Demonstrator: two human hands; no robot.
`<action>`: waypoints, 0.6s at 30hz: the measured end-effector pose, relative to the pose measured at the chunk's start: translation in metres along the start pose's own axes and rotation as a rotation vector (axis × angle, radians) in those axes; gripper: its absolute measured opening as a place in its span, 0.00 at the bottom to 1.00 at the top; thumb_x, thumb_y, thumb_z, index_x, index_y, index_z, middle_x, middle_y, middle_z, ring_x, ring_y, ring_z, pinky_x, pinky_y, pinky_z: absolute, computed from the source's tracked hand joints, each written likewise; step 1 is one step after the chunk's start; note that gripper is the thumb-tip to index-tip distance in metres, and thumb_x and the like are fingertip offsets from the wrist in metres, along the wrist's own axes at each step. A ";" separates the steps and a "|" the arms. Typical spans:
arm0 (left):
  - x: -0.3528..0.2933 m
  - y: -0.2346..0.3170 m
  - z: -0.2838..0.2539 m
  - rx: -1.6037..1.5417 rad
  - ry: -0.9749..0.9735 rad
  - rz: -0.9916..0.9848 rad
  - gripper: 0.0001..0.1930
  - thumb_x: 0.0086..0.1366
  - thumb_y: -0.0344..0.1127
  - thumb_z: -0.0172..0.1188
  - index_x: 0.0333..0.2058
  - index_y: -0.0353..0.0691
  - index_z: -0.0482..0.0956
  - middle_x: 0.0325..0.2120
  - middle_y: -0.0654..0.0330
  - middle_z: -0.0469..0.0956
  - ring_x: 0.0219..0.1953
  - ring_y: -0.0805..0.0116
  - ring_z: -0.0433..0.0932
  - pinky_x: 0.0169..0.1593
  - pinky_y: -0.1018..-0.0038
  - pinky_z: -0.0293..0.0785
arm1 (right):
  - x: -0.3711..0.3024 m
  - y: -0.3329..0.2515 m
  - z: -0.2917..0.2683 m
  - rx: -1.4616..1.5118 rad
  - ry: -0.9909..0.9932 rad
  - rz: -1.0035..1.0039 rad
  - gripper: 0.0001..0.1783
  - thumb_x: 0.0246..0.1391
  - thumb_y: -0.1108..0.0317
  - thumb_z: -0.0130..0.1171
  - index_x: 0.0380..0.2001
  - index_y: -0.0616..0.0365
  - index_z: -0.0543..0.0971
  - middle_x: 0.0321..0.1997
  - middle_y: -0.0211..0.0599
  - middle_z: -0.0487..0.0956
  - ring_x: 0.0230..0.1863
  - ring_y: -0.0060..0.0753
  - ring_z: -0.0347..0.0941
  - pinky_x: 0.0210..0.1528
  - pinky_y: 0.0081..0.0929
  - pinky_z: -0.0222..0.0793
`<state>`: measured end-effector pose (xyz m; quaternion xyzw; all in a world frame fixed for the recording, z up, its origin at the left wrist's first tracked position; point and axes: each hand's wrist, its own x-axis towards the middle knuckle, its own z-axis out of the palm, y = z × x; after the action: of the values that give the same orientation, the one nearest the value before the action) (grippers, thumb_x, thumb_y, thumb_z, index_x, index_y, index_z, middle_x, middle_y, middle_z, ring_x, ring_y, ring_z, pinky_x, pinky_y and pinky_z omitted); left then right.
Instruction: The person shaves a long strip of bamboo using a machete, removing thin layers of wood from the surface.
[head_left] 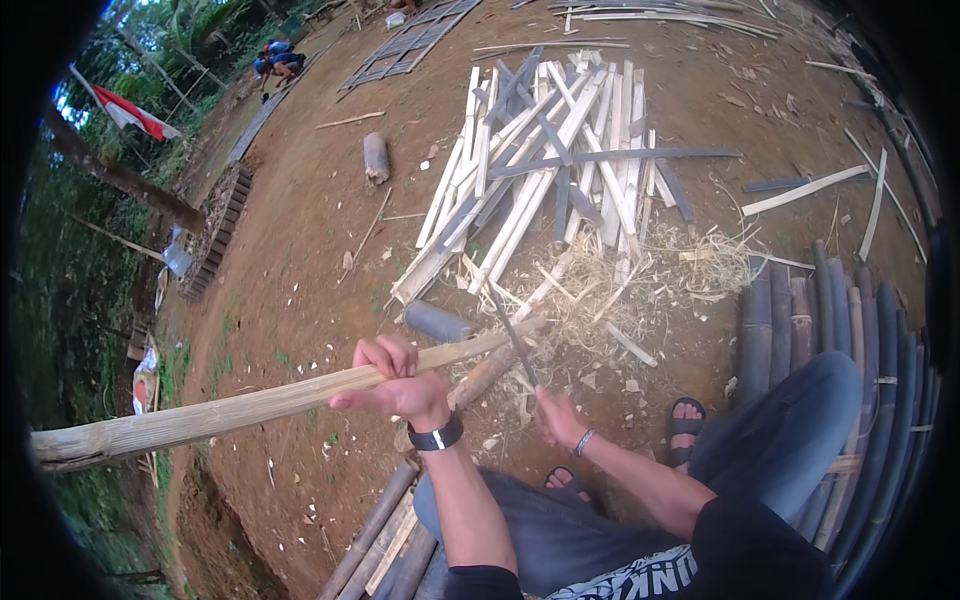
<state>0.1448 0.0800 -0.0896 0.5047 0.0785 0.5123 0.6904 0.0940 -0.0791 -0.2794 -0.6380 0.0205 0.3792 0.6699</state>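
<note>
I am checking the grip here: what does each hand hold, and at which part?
The left hand grips a long bamboo slat partway along it, nearer its far end. The right hand holds a knife by its handle.

- Your left wrist carries a black wristband (436, 437), wide and plain.
- Your right wrist wears a thin silvery bracelet (583, 442).
- You have on a black short-sleeved shirt (740, 550) with pale print, grey-blue trousers (800, 440) and dark strapped sandals (685, 425).
</note>
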 end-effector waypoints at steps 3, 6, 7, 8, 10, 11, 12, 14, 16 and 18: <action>-0.003 -0.001 -0.006 -0.036 -0.058 -0.018 0.39 0.52 0.83 0.30 0.14 0.48 0.49 0.08 0.69 0.50 0.12 0.79 0.45 0.17 0.79 0.38 | 0.004 0.019 0.006 -0.106 0.008 -0.212 0.39 0.61 0.37 0.36 0.07 0.56 0.67 0.06 0.29 0.64 0.08 0.26 0.62 0.14 0.28 0.58; -0.007 0.001 -0.011 -0.073 -0.110 -0.027 0.39 0.51 0.84 0.30 0.14 0.48 0.49 0.08 0.69 0.50 0.12 0.78 0.45 0.17 0.79 0.39 | 0.029 0.024 -0.007 -0.103 0.118 0.009 0.38 0.62 0.39 0.36 0.08 0.56 0.66 0.07 0.30 0.64 0.08 0.24 0.62 0.13 0.25 0.58; -0.008 0.002 -0.012 -0.080 -0.119 -0.029 0.39 0.51 0.84 0.30 0.14 0.48 0.49 0.08 0.69 0.50 0.12 0.78 0.45 0.17 0.79 0.39 | 0.027 0.025 -0.003 -0.080 0.093 -0.016 0.39 0.61 0.37 0.36 0.08 0.58 0.67 0.06 0.31 0.64 0.10 0.26 0.64 0.16 0.28 0.60; -0.009 0.005 -0.013 -0.069 -0.114 -0.027 0.39 0.51 0.84 0.30 0.14 0.48 0.49 0.08 0.69 0.50 0.11 0.78 0.46 0.17 0.79 0.39 | 0.018 0.016 0.006 -0.060 0.059 -0.039 0.41 0.60 0.36 0.37 0.07 0.59 0.68 0.06 0.32 0.64 0.11 0.29 0.65 0.18 0.31 0.61; -0.006 0.003 -0.020 -0.058 -0.138 -0.027 0.39 0.51 0.84 0.30 0.14 0.48 0.49 0.08 0.69 0.50 0.11 0.78 0.46 0.17 0.79 0.39 | 0.015 0.029 0.019 -0.155 0.032 -0.285 0.43 0.59 0.34 0.38 0.05 0.61 0.69 0.05 0.34 0.63 0.11 0.32 0.65 0.18 0.37 0.61; -0.005 0.004 -0.022 -0.054 -0.153 -0.027 0.39 0.51 0.84 0.30 0.14 0.48 0.49 0.08 0.69 0.50 0.11 0.78 0.46 0.17 0.79 0.39 | 0.019 0.034 0.018 -0.166 0.053 -0.256 0.43 0.59 0.34 0.37 0.05 0.60 0.68 0.05 0.34 0.64 0.11 0.33 0.65 0.18 0.38 0.61; -0.006 0.004 -0.021 -0.067 -0.143 -0.024 0.39 0.51 0.84 0.30 0.14 0.48 0.49 0.07 0.69 0.50 0.11 0.78 0.46 0.17 0.79 0.39 | 0.024 0.040 0.013 -0.175 0.084 -0.233 0.43 0.58 0.33 0.37 0.05 0.60 0.68 0.05 0.34 0.64 0.11 0.33 0.65 0.19 0.38 0.61; -0.011 0.004 -0.024 -0.089 -0.114 -0.018 0.40 0.50 0.84 0.29 0.13 0.48 0.50 0.06 0.69 0.50 0.11 0.78 0.46 0.17 0.79 0.38 | 0.032 0.043 0.006 -0.195 0.118 -0.204 0.44 0.58 0.33 0.36 0.05 0.60 0.68 0.05 0.33 0.64 0.11 0.32 0.63 0.19 0.39 0.61; -0.006 0.005 -0.029 -0.064 -0.072 -0.033 0.40 0.50 0.85 0.29 0.13 0.48 0.49 0.06 0.69 0.49 0.11 0.78 0.45 0.17 0.79 0.38 | 0.030 0.041 0.015 -0.097 0.080 -0.156 0.43 0.58 0.33 0.37 0.04 0.60 0.67 0.05 0.32 0.63 0.10 0.30 0.61 0.19 0.38 0.58; -0.005 0.008 -0.038 -0.035 -0.041 -0.031 0.40 0.50 0.85 0.28 0.13 0.48 0.49 0.06 0.69 0.48 0.11 0.78 0.45 0.17 0.79 0.38 | -0.003 0.018 0.038 0.000 0.016 -0.122 0.42 0.57 0.32 0.39 0.04 0.57 0.66 0.05 0.29 0.62 0.10 0.26 0.59 0.16 0.34 0.55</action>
<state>0.1140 0.0992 -0.1034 0.5016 0.0633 0.4926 0.7084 0.0652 -0.0494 -0.2866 -0.6411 -0.0131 0.3327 0.6915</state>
